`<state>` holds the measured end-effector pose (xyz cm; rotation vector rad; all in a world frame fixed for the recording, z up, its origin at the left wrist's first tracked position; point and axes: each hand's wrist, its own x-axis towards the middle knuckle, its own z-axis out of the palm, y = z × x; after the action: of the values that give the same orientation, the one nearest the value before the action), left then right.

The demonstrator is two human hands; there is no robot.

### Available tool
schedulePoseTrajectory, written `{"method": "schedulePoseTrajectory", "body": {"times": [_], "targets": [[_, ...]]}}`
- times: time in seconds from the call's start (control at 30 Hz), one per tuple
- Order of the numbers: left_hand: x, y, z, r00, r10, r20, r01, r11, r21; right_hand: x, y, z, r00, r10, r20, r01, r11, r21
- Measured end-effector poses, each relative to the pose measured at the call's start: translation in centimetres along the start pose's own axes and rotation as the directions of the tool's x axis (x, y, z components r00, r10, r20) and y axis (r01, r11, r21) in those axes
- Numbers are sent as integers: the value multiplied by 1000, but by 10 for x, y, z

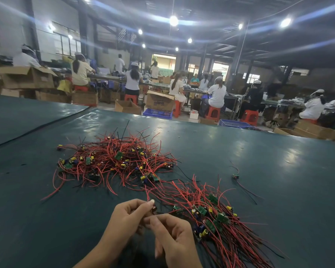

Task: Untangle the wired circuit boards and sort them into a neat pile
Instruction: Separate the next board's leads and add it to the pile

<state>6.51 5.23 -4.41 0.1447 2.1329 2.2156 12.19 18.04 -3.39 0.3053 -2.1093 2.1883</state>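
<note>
A tangled heap of small green circuit boards with red and black wires [114, 161] lies on the dark green table [249, 151], ahead and slightly left. A second, more ordered pile of wired boards [217, 221] fans out at the lower right, wires pointing right and down. My left hand [128, 217] and my right hand [172, 236] meet near the front edge. Both pinch one small wired board [154, 208], mostly hidden by the fingers; its red wire runs up toward the heap. One stray board with wires [236, 176] lies alone at the right.
The table's far edge runs across the middle of the view, with a seam at the left [46, 124]. Beyond it are cardboard boxes [160, 101], blue crates [158, 114], red stools and several seated workers at long benches.
</note>
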Motion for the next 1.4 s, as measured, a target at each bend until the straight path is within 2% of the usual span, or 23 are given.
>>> {"method": "schedulePoseTrajectory", "body": {"times": [0.17, 0.3, 0.47, 0.53, 0.6, 0.73, 0.87, 1.03, 1.23, 1.4], "targets": [[-3, 4, 2, 997, 60, -55, -65, 993, -93, 2, 2, -2, 998, 34, -52, -38, 996, -76], [-7, 7, 2, 987, 121, -107, -136, 980, -144, 5, 11, -3, 971, -45, -233, -6, 977, -214], [-9, 9, 0, 972, 178, -150, -202, 966, -160, 6, 14, -4, 885, -147, -442, 13, 957, -291], [-9, 9, 0, 969, 196, -149, -218, 964, -154, 6, 14, -5, 892, -154, -424, 18, 951, -307], [-10, 8, 0, 970, 203, -130, -222, 963, -154, 6, 13, -5, 937, -97, -335, 0, 961, -277], [-11, 7, 3, 976, 213, -35, -216, 963, -162, 6, 14, -1, 969, -31, -245, -30, 970, -241], [-12, 7, 5, 974, 223, 39, -213, 961, -175, 9, 17, -3, 964, 5, -266, -60, 979, -197], [-12, 7, 5, 975, 217, 54, -204, 962, -182, 11, 16, -5, 965, 75, -253, -123, 976, -178], [-11, 3, 6, 975, 201, 90, -184, 968, -171, 10, 16, -4, 969, 87, -230, -130, 975, -182], [-10, -2, 9, 986, 139, 94, -116, 969, -217, 11, 22, -2, 966, 132, -224, -174, 968, -178]]}}
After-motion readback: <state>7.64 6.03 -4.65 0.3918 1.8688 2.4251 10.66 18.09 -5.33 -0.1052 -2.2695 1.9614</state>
